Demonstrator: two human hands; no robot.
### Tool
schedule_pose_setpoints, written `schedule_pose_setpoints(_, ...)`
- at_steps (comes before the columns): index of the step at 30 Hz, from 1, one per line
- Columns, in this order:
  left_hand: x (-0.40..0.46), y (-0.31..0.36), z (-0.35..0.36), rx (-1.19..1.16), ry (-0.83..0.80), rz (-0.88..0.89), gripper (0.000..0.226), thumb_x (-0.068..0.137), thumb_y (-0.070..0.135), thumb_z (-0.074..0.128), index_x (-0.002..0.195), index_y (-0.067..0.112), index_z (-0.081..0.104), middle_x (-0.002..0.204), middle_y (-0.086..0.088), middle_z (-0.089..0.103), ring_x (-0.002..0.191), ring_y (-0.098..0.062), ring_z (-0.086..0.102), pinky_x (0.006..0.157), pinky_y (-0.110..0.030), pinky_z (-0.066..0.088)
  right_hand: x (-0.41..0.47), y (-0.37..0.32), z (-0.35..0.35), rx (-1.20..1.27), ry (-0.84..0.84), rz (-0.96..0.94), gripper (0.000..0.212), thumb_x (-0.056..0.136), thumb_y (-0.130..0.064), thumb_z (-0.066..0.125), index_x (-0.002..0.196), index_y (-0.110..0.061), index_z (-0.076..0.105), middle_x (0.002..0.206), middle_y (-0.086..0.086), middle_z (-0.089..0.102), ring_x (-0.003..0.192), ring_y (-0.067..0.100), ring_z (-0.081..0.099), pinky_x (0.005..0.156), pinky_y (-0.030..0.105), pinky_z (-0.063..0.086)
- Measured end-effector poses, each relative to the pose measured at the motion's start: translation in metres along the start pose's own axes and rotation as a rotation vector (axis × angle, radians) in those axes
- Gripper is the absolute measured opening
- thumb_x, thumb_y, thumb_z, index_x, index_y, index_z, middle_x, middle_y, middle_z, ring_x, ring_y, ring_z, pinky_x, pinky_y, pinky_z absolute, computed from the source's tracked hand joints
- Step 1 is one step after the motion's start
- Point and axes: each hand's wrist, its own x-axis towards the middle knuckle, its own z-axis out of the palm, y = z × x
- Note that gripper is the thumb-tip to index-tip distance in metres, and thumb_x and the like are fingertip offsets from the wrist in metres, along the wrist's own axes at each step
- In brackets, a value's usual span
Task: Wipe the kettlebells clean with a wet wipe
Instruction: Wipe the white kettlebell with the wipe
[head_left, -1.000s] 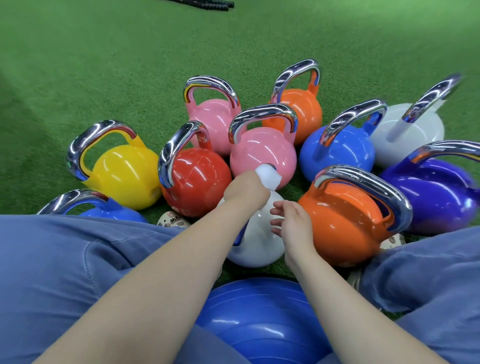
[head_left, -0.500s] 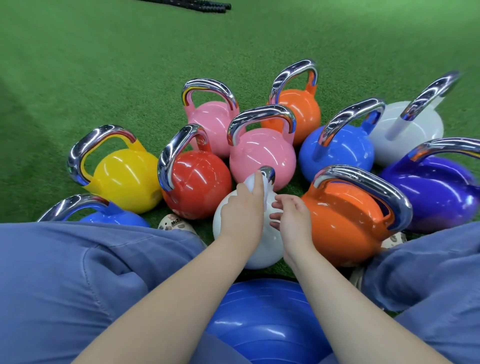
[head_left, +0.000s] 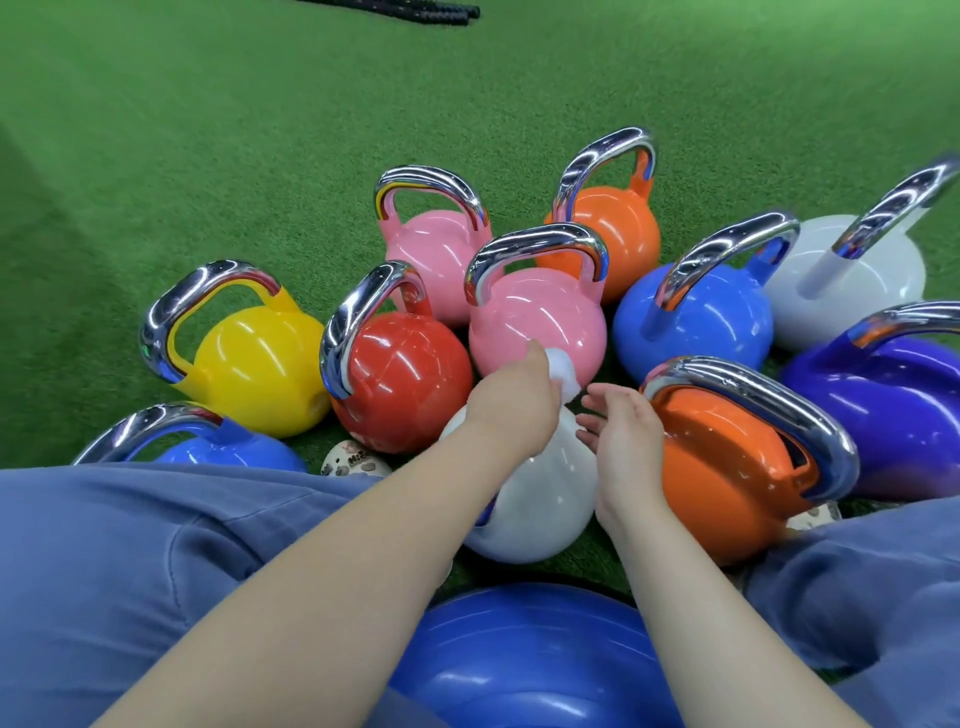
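Your left hand (head_left: 511, 402) covers the handle of the near white kettlebell (head_left: 540, 499), so you cannot tell how the wet wipe (head_left: 563, 376) sits on it. Left of that kettlebell, your trouser leg (head_left: 130, 561) hides most of 1 blue kettlebell (head_left: 228, 452). To its right, the frame edge cuts the far white kettlebell's handle (head_left: 898, 213) and the purple kettlebell (head_left: 893, 405).

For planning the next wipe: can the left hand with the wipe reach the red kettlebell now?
Probably yes. The left hand, holding the wet wipe, is right beside the red kettlebell, with nothing between them.
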Motion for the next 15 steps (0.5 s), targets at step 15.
schedule_pose_setpoints(15, -0.015, -0.025, -0.001, -1.195, -0.322, -0.090, 0.036, 0.098, 0.034, 0.035, 0.103, 0.010, 0.060, 0.085, -0.007, 0.068, 0.070, -0.015, 0.065, 0.060, -0.024, 0.053, -0.001, -0.009, 0.017, -0.509, -0.243, -0.354, 0.025, 0.094, -0.012, 0.045, 0.104, -0.015, 0.068, 0.106, -0.004, 0.063, 0.104, 0.013, 0.053, 0.091, 0.024, 0.038)
